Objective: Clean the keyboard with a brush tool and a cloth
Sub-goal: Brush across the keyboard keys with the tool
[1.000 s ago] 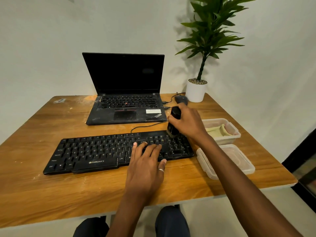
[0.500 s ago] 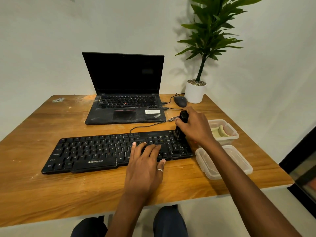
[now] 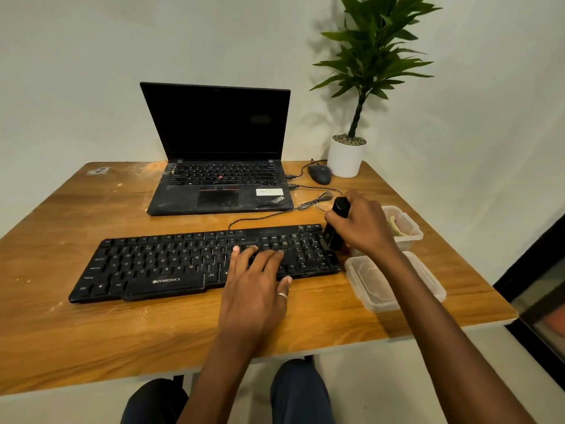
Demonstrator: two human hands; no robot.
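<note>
A black wired keyboard (image 3: 171, 264) lies across the middle of the wooden table (image 3: 91, 332). My left hand (image 3: 256, 289) rests flat on its right-centre keys, fingers straight. My right hand (image 3: 363, 228) grips a black brush tool (image 3: 336, 228), held upright with its lower end at the keyboard's far right edge. A pale green cloth (image 3: 394, 226) sits in a clear plastic container (image 3: 409, 234) just right of that hand, partly hidden by it.
An open black laptop (image 3: 220, 166) stands behind the keyboard. A black mouse (image 3: 319, 174) and a white potted plant (image 3: 345, 157) sit at the back right. A clear container lid (image 3: 394, 289) lies right of the keyboard. The keyboard cable (image 3: 275, 214) loops behind it.
My right hand has slid the brush tool rightward along the keyboard's right section to its far edge. My left hand has stayed on the keys.
</note>
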